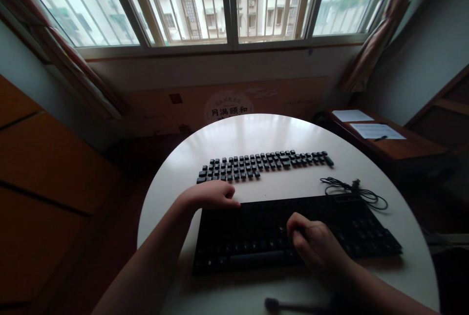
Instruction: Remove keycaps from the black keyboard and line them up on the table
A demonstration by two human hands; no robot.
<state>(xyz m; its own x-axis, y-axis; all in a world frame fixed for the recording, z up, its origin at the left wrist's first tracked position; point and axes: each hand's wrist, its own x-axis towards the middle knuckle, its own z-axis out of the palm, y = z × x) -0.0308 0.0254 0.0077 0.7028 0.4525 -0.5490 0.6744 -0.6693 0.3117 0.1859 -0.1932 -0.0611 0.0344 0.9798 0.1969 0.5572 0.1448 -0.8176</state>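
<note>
A black keyboard (256,212) lies on the white round table (286,132), with keys on its bottom row and right side and a dark, hard-to-read middle. At its far left edge is my left hand (214,194), fingers curled in and thumb tip against the rim. My right hand (317,242) is closed over the keyboard right of its middle, fingertips pinched together. Something dark shows between those fingers, too dim to name. Beyond the keyboard, loose black keycaps (252,161) stand in rows, the nearest ones beside my left hand.
A coiled black cable (366,193) rests behind the keyboard's right end. Near the table's front edge lies a dark-tipped brush-like tool (293,305), partly hidden. To the right, a wooden side table (414,144) bears paper sheets (377,131) and a pen (381,138). Windows are ahead.
</note>
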